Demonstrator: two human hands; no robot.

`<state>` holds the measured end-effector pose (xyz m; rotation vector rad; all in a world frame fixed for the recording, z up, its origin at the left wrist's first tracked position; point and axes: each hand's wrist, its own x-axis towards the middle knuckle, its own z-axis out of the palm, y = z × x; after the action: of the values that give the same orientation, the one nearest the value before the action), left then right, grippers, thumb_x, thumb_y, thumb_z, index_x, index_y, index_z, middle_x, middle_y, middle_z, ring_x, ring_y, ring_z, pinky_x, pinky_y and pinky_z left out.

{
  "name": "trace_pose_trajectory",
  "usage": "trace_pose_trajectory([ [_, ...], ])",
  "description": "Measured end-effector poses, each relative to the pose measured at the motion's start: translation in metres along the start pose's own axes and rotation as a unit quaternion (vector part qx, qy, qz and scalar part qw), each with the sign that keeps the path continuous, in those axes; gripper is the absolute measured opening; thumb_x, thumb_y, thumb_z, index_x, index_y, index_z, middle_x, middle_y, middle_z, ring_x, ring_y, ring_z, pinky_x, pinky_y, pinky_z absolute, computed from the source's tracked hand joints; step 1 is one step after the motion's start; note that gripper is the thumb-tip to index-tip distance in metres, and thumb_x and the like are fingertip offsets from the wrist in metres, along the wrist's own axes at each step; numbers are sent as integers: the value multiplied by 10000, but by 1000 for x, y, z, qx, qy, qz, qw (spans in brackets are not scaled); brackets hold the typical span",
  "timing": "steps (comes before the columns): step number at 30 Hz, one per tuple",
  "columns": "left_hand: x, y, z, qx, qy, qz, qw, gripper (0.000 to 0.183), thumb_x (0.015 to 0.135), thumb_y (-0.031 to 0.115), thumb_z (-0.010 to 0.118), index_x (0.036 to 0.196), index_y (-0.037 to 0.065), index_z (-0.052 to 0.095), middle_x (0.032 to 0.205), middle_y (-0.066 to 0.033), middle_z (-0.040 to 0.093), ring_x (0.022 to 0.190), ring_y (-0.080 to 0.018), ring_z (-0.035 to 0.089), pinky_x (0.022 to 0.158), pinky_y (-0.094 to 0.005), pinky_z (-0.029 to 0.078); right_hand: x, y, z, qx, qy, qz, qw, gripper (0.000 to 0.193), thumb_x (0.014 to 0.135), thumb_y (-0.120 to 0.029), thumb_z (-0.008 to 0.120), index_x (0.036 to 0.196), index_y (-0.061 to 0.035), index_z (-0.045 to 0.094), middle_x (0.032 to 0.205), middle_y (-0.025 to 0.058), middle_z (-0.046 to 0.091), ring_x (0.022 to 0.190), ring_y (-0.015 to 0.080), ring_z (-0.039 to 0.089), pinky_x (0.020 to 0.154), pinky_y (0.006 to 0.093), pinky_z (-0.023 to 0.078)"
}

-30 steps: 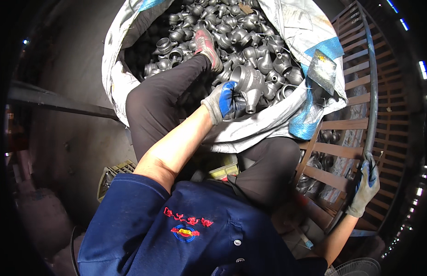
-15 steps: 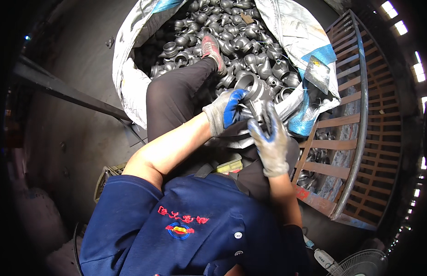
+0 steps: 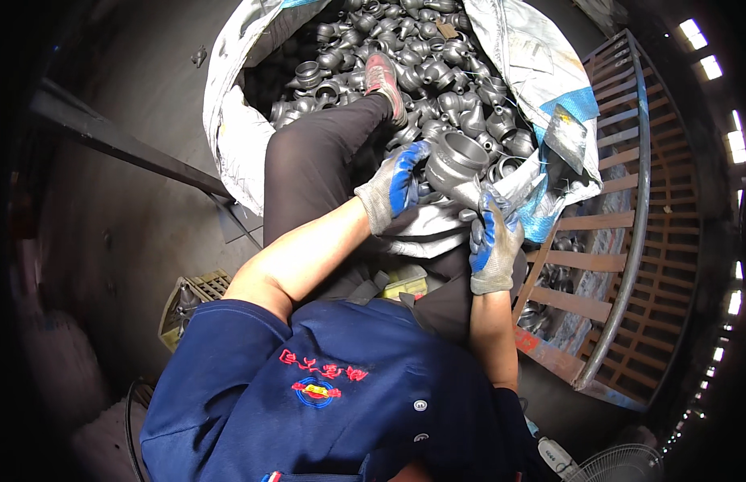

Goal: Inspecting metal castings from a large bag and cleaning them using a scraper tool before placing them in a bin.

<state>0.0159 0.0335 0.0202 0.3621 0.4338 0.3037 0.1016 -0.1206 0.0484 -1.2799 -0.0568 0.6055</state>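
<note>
Off the railing (image 3: 644,153), the right hand (image 3: 496,238) has joined the left hand (image 3: 395,186), both curled round a metal fitting (image 3: 453,173) above the sack (image 3: 538,60), grey floor (image 3: 144,185) alongside; its mouth faces up, long axis slanting right.

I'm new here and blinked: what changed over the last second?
The right hand left the rail on the right, swung inward to the left and took hold of the metal part at its narrow end. The part turned: its wide mouth, tipped left before, now faces more up and right. The left hand stayed at the part's left; the shoe stayed in the bag.
</note>
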Motion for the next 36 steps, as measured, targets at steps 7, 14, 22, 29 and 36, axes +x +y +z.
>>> trace_pose_trajectory([
  [7, -11, 3, 2, 61, 10, 74, 995, 224, 903, 236, 473, 1077, 98, 508, 1012, -64, 557, 936, -184, 570, 789, -394, 520, 0, 6, -10, 104, -37, 84, 990, 180, 872, -157, 522, 999, -30, 507, 591, 32, 476, 335, 76, 342, 279, 206, 235],
  [14, -13, 12, 13, 96, 34, 80, 992, 328, 917, 252, 442, 1205, 95, 452, 1117, -95, 516, 984, -204, 554, 797, -385, 512, -2, 6, -20, 120, -45, 71, 989, 216, 847, -95, 564, 1037, 8, 557, 662, 6, 514, 385, 51, 384, 341, 190, 262],
  [22, 10, -7, -32, 313, -79, 134, 937, 300, 916, 228, 458, 1147, 39, 489, 1078, -104, 565, 991, -199, 567, 830, -356, 506, -21, -11, 0, -84, -39, -25, 995, 201, 881, -147, 533, 1022, -4, 549, 592, 3, 499, 385, 26, 345, 336, 175, 246],
  [29, 9, -4, -26, 147, -78, 73, 983, 251, 931, 156, 420, 1124, 18, 504, 1064, -94, 580, 994, -183, 572, 854, -353, 499, -24, -16, 4, -82, -32, 12, 996, 367, 777, 12, 641, 1127, 45, 535, 962, 43, 571, 804, 69, 523, 713, 188, 430],
  [36, 4, 4, -17, -2, -61, 31, 998, 240, 909, 142, 464, 1135, 65, 489, 1088, -95, 554, 976, -213, 579, 827, -378, 513, -21, -8, -4, -101, -54, -57, 992, 281, 832, -109, 601, 1086, -5, 537, 637, -28, 511, 422, 0, 361, 358, 160, 252],
])
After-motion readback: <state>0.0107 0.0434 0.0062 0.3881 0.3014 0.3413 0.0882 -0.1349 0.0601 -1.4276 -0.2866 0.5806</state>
